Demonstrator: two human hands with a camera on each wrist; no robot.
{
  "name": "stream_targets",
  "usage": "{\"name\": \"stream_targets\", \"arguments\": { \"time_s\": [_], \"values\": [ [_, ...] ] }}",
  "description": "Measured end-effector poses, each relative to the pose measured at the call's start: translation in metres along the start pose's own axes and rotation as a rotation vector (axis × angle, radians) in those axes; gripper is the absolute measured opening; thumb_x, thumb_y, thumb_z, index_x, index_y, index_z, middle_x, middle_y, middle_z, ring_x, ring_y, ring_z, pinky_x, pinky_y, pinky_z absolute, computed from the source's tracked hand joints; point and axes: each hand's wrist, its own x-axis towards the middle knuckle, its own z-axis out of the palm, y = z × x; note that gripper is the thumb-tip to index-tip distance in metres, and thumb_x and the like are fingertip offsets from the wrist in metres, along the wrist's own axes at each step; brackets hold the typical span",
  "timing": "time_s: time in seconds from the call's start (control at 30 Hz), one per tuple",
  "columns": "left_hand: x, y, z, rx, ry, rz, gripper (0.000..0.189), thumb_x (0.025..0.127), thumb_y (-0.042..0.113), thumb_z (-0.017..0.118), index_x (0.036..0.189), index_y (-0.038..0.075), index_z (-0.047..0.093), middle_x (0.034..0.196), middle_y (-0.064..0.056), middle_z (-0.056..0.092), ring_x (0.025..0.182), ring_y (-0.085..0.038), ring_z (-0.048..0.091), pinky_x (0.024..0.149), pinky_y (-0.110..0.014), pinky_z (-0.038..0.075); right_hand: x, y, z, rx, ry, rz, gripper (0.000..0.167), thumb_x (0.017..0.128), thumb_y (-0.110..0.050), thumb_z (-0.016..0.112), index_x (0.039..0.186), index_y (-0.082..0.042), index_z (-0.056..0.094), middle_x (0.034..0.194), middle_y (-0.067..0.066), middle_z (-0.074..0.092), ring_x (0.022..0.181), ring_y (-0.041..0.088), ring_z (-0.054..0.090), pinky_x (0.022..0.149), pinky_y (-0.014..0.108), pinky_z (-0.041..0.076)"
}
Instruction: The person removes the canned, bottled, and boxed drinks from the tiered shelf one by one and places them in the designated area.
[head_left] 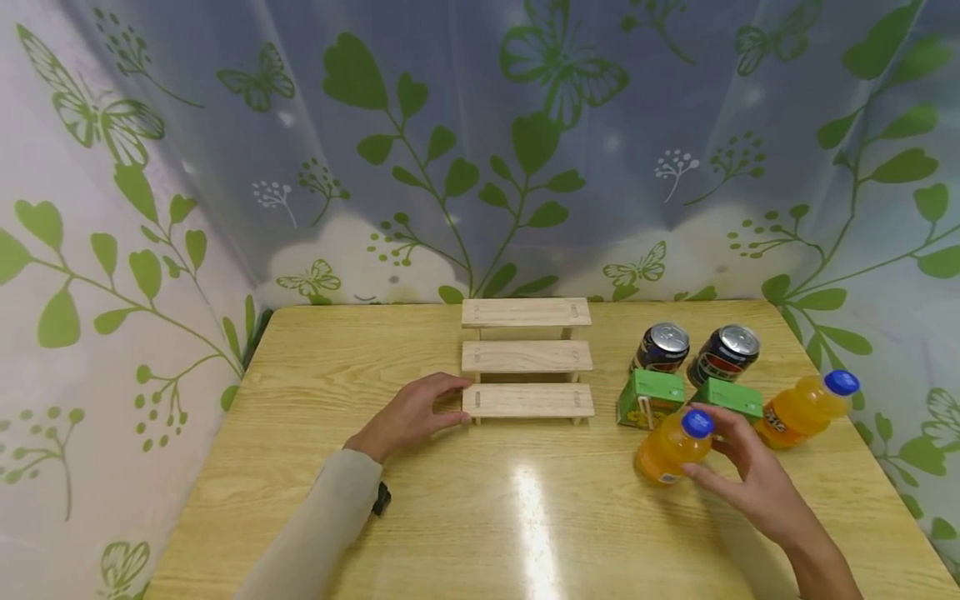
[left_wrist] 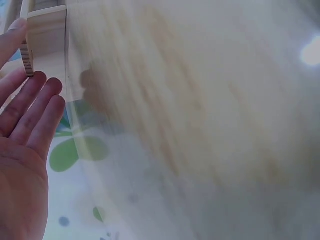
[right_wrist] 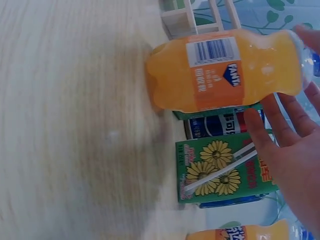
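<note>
My left hand [head_left: 416,412] is at the left end of a three-step wooden stand [head_left: 527,401], its thumb and index finger pinching the edges of the lowest board. In the left wrist view, the other fingers [left_wrist: 37,112] extend beneath that board end. On the right, my right hand [head_left: 757,483] holds an orange Fanta bottle [head_left: 671,450] with a blue cap, thumb and fingers about its upper part. The bottle [right_wrist: 215,72] shows its barcode in the right wrist view. Whether its base touches the table cannot be told.
Two green drink cartons [head_left: 651,398] with straws stand behind the held bottle. Two dark cans [head_left: 723,357] stand behind the cartons. A second orange soda bottle [head_left: 802,408] is at the far right. Patterned curtains [head_left: 480,167] border the wooden table [head_left: 322,342].
</note>
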Motion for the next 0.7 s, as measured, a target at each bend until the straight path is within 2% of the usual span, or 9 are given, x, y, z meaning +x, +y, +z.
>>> {"name": "stream_targets", "arguments": {
  "time_s": [0.17, 0.27, 0.4, 0.57, 0.7],
  "values": [
    [0.001, 0.001, -0.002, 0.017, -0.002, -0.006, 0.057, 0.104, 0.04, 0.075, 0.155, 0.018, 0.061, 0.154, -0.005, 0.065, 0.142, -0.026, 0.062, 0.119, -0.051, 0.053, 0.005, -0.004, -0.009, 0.101, -0.017, -0.073, 0.07, 0.095, 0.024, 0.063, 0.16, 0.008, 0.041, 0.159, -0.006, 0.057, 0.14, -0.002, 0.055, 0.11, 0.007, 0.044],
    [0.001, 0.002, -0.006, 0.01, -0.001, -0.017, 0.053, 0.108, 0.042, 0.07, 0.155, 0.019, 0.061, 0.153, -0.004, 0.065, 0.14, -0.026, 0.063, 0.117, -0.051, 0.054, 0.009, -0.008, -0.014, 0.145, -0.014, -0.098, 0.063, 0.098, 0.024, 0.056, 0.158, 0.011, 0.042, 0.158, -0.005, 0.058, 0.14, 0.001, 0.057, 0.111, 0.008, 0.045],
    [0.003, 0.003, -0.014, 0.014, 0.009, -0.017, 0.046, 0.11, 0.037, 0.068, 0.152, 0.018, 0.063, 0.151, -0.005, 0.066, 0.137, -0.028, 0.065, 0.113, -0.053, 0.056, 0.018, -0.017, -0.022, 0.14, 0.019, -0.1, 0.053, 0.103, 0.021, 0.051, 0.155, 0.011, 0.045, 0.153, -0.007, 0.061, 0.136, 0.003, 0.061, 0.108, 0.008, 0.049],
    [0.006, 0.006, -0.035, 0.063, 0.018, -0.012, 0.047, 0.11, 0.029, 0.069, 0.153, 0.012, 0.062, 0.152, -0.008, 0.065, 0.137, -0.033, 0.065, 0.113, -0.057, 0.056, 0.037, -0.026, -0.027, 0.164, 0.037, -0.136, 0.047, 0.105, 0.021, 0.049, 0.151, 0.014, 0.048, 0.15, -0.002, 0.063, 0.135, 0.004, 0.063, 0.109, 0.009, 0.05],
    [0.012, 0.009, -0.055, 0.1, 0.039, 0.006, 0.045, 0.111, 0.027, 0.068, 0.152, 0.01, 0.063, 0.151, -0.01, 0.065, 0.137, -0.034, 0.064, 0.113, -0.057, 0.055, 0.053, -0.037, -0.033, 0.067, 0.059, -0.149, 0.043, 0.106, 0.017, 0.051, 0.149, 0.011, 0.053, 0.147, -0.004, 0.065, 0.133, 0.002, 0.062, 0.108, 0.007, 0.049]
  ]
}}
